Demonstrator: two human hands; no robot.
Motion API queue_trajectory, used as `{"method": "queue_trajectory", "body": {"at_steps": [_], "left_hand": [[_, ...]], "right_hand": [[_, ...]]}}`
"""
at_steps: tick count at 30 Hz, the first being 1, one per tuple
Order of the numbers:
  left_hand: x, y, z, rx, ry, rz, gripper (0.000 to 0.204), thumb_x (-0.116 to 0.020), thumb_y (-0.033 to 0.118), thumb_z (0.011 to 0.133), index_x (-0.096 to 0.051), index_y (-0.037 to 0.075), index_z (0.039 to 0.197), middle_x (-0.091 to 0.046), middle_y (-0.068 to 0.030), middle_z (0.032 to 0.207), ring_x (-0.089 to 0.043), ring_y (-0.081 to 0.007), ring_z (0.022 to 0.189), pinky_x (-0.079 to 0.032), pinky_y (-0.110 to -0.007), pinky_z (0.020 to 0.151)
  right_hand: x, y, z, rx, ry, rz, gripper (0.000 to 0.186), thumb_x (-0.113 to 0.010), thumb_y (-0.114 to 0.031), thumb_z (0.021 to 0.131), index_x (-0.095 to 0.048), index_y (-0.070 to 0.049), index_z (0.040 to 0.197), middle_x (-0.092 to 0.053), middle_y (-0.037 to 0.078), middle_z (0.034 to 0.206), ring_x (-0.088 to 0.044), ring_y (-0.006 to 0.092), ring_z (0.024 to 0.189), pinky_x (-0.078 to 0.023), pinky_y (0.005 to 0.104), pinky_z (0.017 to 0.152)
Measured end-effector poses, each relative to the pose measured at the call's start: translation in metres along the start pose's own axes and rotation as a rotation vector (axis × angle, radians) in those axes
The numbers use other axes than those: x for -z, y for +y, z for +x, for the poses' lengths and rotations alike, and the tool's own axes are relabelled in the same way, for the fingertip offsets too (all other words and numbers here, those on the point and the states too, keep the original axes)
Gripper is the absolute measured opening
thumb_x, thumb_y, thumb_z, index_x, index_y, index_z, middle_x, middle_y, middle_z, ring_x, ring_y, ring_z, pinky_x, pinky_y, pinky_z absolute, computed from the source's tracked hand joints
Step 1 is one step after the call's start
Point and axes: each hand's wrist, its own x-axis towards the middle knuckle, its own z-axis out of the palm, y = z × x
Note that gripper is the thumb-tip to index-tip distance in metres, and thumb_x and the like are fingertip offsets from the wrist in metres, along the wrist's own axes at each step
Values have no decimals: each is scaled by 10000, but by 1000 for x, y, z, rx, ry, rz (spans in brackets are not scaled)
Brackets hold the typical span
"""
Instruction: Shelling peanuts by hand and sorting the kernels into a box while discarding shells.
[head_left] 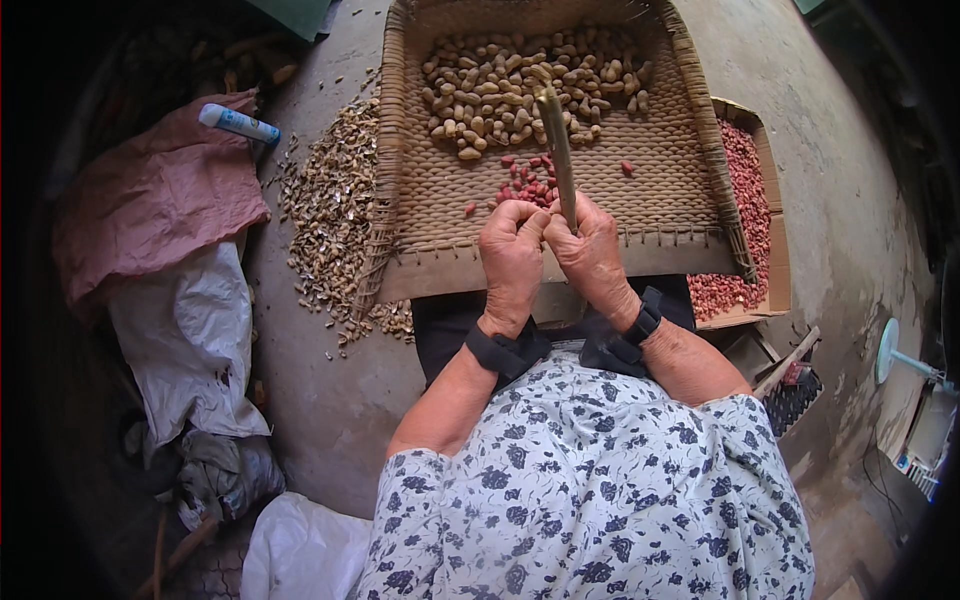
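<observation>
A woven basket tray (660, 205) rests across my lap. Unshelled peanuts (515, 85) are heaped in its far half, and a small cluster of red peanut kernels (527, 183) lies nearer, just beyond my hands. My right hand (592, 258) is closed around the lower end of a stick (556, 150) that points up and away over the tray. Close against it, my left hand (512, 262) has its thumb and fingertips pinched together. Whatever those fingers hold, if anything, is hidden.
Broken peanut shells (330, 205) are piled on the floor left of the tray. At its right stands a cardboard box (778, 255) full of red kernels (740, 200). Pink sacking (165, 190), a blue-white tube (238, 123) and a white sack (190, 330) lie farther left.
</observation>
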Motion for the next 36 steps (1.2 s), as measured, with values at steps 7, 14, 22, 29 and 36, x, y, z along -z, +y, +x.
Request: {"method": "queue_trajectory", "body": {"at_steps": [7, 14, 22, 29, 36], "left_hand": [[-10, 9, -6, 22, -40, 59, 64, -552, 42, 893, -579, 28, 837, -542, 21, 709, -473, -48, 618, -400, -202, 542], [1, 2, 8, 237, -49, -648, 149, -509, 168, 953, -533, 25, 920, -613, -86, 802, -605, -139, 627, -516, -253, 520], [11, -14, 16, 362, 82, -693, 146, -575, 210, 919, -535, 76, 961, -621, -57, 874, -600, -130, 730, -491, -241, 633], [18, -16, 11, 431, 75, -721, 142, -567, 216, 926, -542, 88, 981, -611, -40, 872, -600, -129, 761, -505, -257, 664], [17, -21, 10, 547, 59, -958, 323, -566, 374, 908, -554, 58, 970, -599, -56, 875, -611, -189, 794, -542, -329, 689]], "right_hand": [[4, 20, 5, -556, -26, 616, 100, -572, -109, 814, -541, -14, 802, -522, 15, 638, -496, 86, 520, -397, 224, 436], [7, 9, 14, -469, -92, 900, 103, -570, -101, 894, -540, -19, 949, -600, 45, 776, -587, 95, 587, -470, 200, 459], [11, 14, 24, -406, -28, 712, 128, -583, -100, 892, -566, -14, 986, -608, 29, 761, -585, 78, 574, -471, 184, 468], [18, 16, 41, -202, 150, 256, 90, -627, -100, 859, -631, -12, 879, -569, -15, 651, -517, 33, 510, -380, 168, 424], [15, -3, 20, -309, -171, 351, 90, -639, -79, 832, -632, -8, 885, -578, -7, 659, -505, 42, 492, -376, 174, 412]]}}
